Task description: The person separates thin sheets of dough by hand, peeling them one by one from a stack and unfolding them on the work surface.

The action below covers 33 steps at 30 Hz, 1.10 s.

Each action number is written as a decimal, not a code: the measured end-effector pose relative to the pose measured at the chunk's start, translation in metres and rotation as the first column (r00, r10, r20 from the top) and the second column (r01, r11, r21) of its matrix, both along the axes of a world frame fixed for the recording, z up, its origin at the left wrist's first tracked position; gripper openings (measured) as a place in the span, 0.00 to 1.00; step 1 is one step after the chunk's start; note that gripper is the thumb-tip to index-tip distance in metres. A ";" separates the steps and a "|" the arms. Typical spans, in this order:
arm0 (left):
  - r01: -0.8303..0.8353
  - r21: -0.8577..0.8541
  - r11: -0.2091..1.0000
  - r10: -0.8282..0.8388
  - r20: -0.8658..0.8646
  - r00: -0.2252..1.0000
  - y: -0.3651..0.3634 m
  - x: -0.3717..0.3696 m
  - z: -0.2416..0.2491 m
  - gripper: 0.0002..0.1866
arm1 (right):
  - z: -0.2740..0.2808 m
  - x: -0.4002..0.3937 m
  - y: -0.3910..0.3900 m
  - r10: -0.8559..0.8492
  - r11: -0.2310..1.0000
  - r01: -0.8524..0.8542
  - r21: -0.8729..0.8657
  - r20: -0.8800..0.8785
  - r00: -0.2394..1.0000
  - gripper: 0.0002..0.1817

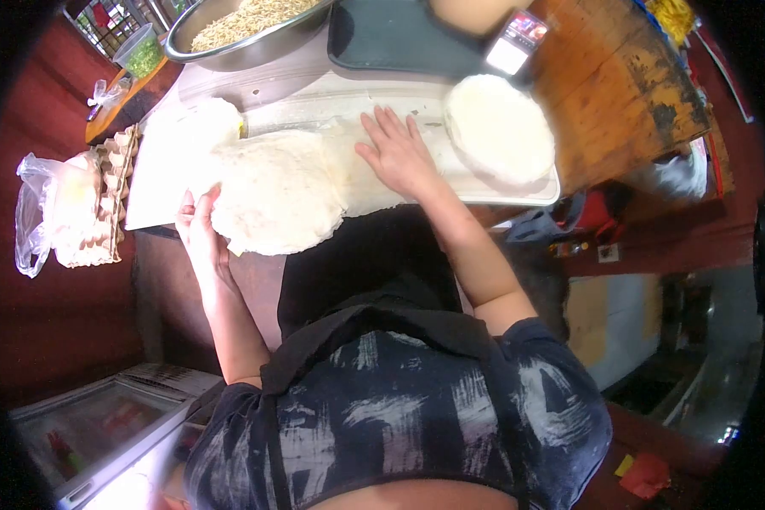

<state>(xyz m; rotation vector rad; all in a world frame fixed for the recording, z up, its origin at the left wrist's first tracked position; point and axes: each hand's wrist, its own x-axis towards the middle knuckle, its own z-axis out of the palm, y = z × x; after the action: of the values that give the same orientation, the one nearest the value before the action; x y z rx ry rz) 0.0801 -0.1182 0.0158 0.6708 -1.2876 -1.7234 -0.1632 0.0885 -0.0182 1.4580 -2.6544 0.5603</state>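
- Pale worktop [365, 92]: spans left to right.
- Left hand [200, 225]: at left edge of white, floppy, dough-like sheet [276, 191]; cannot tell whether gripping.
- Sheet: between hands, overhanging front edge.
- Right hand [398, 155]: palm down, unclenched, fingers spread.
- Round, white, flat disc [501, 127]: farther right.

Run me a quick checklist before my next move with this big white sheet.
1. Left hand at the white sheet: ok, it is at the left edge.
2. Firm hold on that edge: cannot tell, the grip is unclear.
3. Right hand free: ok, open with fingers spread, closed on nothing.
4. Sheet fully on the pale board: not ok, its near side reaches past the board's near edge.
5. Round white stack apart from the right hand: ok, a gap shows between them.
6. Metal bowl out of the way: ok, it sits beyond both hands.
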 end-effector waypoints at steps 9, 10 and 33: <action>-0.059 -0.007 0.998 0.059 0.001 0.998 -0.001 0.013 0.009 0.14 | 0.001 0.000 0.000 -0.006 0.999 0.006 0.035 -0.009 1.000 0.35; -0.060 -0.008 0.998 0.060 0.002 0.998 -0.004 0.017 0.009 0.14 | 0.001 0.000 -0.001 -0.007 0.999 0.007 0.038 -0.016 1.000 0.35; -0.128 0.037 0.991 0.128 0.004 0.992 -0.012 0.042 0.015 0.15 | -0.008 0.105 0.015 0.219 0.951 -0.295 -0.096 -0.468 0.856 0.29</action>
<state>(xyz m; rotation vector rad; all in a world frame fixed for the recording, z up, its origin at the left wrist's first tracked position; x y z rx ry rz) 0.1224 -0.1302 0.0311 0.7606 -1.1901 -1.6456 -0.0579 0.1031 -0.0259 1.6637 -2.0243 0.3813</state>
